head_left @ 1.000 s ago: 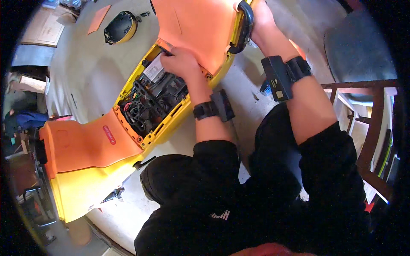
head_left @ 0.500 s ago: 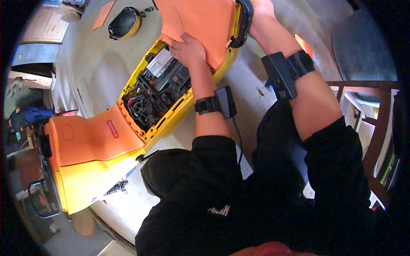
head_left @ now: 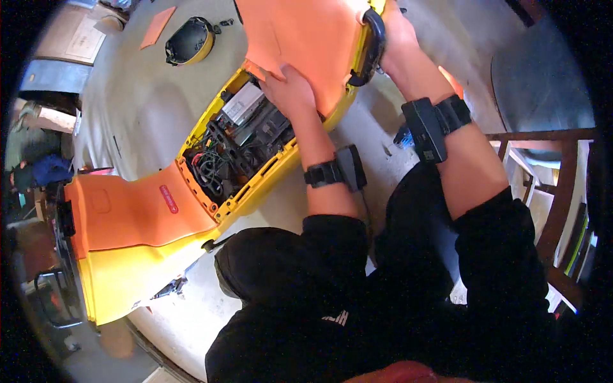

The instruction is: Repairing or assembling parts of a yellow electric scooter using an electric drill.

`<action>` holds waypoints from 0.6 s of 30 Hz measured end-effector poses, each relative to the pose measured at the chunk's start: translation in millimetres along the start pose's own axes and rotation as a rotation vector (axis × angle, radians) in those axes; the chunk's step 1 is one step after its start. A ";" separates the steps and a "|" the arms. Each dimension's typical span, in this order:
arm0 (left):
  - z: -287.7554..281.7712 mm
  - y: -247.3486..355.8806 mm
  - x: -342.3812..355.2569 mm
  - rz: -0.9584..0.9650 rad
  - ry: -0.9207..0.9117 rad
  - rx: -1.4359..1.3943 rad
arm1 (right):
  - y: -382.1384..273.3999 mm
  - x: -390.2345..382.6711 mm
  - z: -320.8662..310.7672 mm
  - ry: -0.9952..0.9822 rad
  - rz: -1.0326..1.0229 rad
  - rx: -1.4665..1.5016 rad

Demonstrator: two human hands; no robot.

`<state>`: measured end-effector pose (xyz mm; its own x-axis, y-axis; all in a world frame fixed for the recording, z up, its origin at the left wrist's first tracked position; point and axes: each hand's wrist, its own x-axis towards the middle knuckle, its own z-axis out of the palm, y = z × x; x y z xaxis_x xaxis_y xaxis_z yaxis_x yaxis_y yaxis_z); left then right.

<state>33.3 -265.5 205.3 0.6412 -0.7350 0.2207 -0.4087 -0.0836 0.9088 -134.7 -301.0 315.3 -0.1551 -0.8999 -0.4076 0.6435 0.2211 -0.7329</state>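
A yellow and orange scooter body (head_left: 143, 214) lies across the view, with a long open bay (head_left: 233, 143) in its middle. Inside show tangled wires (head_left: 207, 175) and a silver box (head_left: 242, 104). Over the bay's far end sits an orange panel (head_left: 306, 38). My left hand (head_left: 290, 92) is closed on that panel's near edge, thumb on top; the other fingertips are partly hidden. At the top, my right hand (head_left: 399, 41) is beside the black curved bar (head_left: 375, 48) at the scooter's end. Its fingers are mostly out of sight.
A black and yellow tub-shaped part (head_left: 190, 41) and a flat orange piece (head_left: 156, 27) lie on the floor at the upper left. To the right stands a brown frame rack (head_left: 562, 210). Cabinets (head_left: 70, 32) and clutter line the left side.
The scooter and both arms appear slightly shifted to the right in the picture. My left hand remains at the panel's edge, and my right hand remains by the bar.
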 end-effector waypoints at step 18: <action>17.1 13.1 -127.4 0.437 0.047 0.189 | 70.1 57.3 -119.9 -0.321 0.184 -0.558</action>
<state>-64.8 -184.4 183.0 0.4095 -0.6978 0.5878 -0.7551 0.1023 0.6476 -188.3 -292.0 175.2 0.2066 -0.8768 -0.4342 0.1401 0.4657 -0.8738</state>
